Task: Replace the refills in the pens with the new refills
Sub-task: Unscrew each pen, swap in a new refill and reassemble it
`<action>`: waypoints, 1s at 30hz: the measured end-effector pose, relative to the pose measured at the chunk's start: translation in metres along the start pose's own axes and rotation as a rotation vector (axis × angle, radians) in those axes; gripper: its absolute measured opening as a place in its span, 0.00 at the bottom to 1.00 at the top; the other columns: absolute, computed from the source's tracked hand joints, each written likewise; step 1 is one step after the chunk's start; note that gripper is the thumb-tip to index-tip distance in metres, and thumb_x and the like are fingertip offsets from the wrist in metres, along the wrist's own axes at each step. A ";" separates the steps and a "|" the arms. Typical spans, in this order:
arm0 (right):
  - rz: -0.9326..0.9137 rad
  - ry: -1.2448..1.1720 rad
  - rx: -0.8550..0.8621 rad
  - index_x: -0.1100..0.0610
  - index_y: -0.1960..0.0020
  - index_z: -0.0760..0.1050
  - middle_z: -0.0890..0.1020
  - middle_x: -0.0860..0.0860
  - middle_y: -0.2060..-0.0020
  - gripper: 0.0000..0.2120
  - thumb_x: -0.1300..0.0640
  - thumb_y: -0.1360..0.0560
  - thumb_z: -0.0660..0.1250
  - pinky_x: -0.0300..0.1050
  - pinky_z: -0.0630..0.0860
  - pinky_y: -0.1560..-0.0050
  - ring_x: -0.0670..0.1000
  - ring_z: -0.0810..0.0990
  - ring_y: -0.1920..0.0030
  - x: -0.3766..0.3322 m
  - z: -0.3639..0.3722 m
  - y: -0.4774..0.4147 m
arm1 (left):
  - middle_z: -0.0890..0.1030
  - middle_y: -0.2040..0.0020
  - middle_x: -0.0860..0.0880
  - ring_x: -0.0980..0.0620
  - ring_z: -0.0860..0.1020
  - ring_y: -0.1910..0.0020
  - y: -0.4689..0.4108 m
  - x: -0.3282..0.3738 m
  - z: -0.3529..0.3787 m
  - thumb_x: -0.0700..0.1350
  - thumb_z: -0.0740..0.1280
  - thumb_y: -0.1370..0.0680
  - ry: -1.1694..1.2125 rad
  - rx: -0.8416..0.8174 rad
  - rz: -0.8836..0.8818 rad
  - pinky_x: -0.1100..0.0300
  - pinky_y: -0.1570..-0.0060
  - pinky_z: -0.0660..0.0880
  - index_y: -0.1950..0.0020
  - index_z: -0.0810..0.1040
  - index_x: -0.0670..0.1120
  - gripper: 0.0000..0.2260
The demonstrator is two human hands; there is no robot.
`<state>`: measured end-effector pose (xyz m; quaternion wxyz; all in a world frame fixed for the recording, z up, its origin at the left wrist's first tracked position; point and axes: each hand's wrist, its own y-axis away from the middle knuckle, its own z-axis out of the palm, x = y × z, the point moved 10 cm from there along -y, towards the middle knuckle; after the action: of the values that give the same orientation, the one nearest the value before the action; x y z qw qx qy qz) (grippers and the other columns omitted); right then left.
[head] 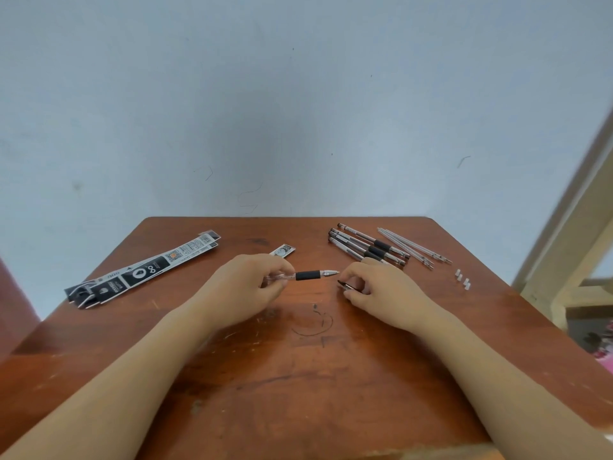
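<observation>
Holding anything, the person's left grip (245,283)?

Yes. Its fingers are curled round the clear end of a pen (311,274) over the middle of the surface (298,376). The black rubber sleeve and the metal tip stick out to the right, and the tip points toward the other hand.

And the right grip (381,290)?

It pinches a small dark cap (346,286) between thumb and fingertips, low against the wood. The cap sits just beside the pen's tip but apart from it.

Where are the other pens (368,249)?

They lie side by side in a slanted row on the far right part of the surface, just behind the right grip, whose knuckles hide their near ends.

Any refills (411,249) in sight?

A bundle of thin ones lies just to the right of that row, running almost parallel to it. Near their tips sit three tiny pale bits (462,280), too small to name.

What about the left side?

Long black-and-white packets (142,270) lie overlapped at a slant there. Whether anything is inside them cannot be told. A smaller scrap of packet (282,251) peeks out behind the left grip.
</observation>
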<state>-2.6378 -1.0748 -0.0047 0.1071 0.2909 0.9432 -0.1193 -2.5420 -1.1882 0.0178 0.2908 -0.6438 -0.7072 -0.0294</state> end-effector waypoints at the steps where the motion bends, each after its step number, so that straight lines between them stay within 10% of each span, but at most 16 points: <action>1: -0.004 -0.008 0.002 0.49 0.40 0.72 0.72 0.45 0.52 0.12 0.51 0.24 0.61 0.43 0.73 0.51 0.44 0.70 0.55 0.000 0.000 0.000 | 0.81 0.55 0.52 0.52 0.76 0.58 0.000 0.000 0.000 0.42 0.64 0.25 0.000 0.003 0.003 0.50 0.55 0.76 0.48 0.79 0.50 0.08; 10: 0.021 -0.217 0.195 0.49 0.56 0.73 0.72 0.42 0.64 0.05 0.51 0.23 0.60 0.36 0.65 0.63 0.40 0.69 0.64 0.000 -0.021 0.004 | 0.79 0.58 0.53 0.53 0.76 0.60 0.000 0.005 -0.006 0.41 0.64 0.25 -0.005 0.064 0.049 0.51 0.56 0.75 0.47 0.79 0.49 0.09; 16: 0.002 -0.454 0.272 0.68 0.60 0.76 0.74 0.56 0.71 0.28 0.42 0.26 0.53 0.44 0.65 0.64 0.48 0.70 0.69 -0.007 -0.032 0.011 | 0.74 0.62 0.64 0.60 0.73 0.64 0.001 0.016 -0.009 0.40 0.64 0.25 0.004 0.091 0.112 0.65 0.63 0.69 0.47 0.79 0.50 0.09; 30: -0.021 -0.643 0.170 0.49 0.71 0.73 0.72 0.46 0.79 0.17 0.52 0.23 0.60 0.31 0.68 0.69 0.41 0.70 0.75 -0.013 -0.022 0.009 | 0.72 0.66 0.57 0.58 0.69 0.68 0.002 0.024 -0.001 0.48 0.59 0.26 0.008 0.064 0.195 0.62 0.67 0.66 0.46 0.79 0.49 0.14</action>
<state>-2.6251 -1.0681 0.0180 0.3735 0.2364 0.8507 -0.2844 -2.5397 -1.1666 0.0285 0.3155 -0.6998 -0.6406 0.0193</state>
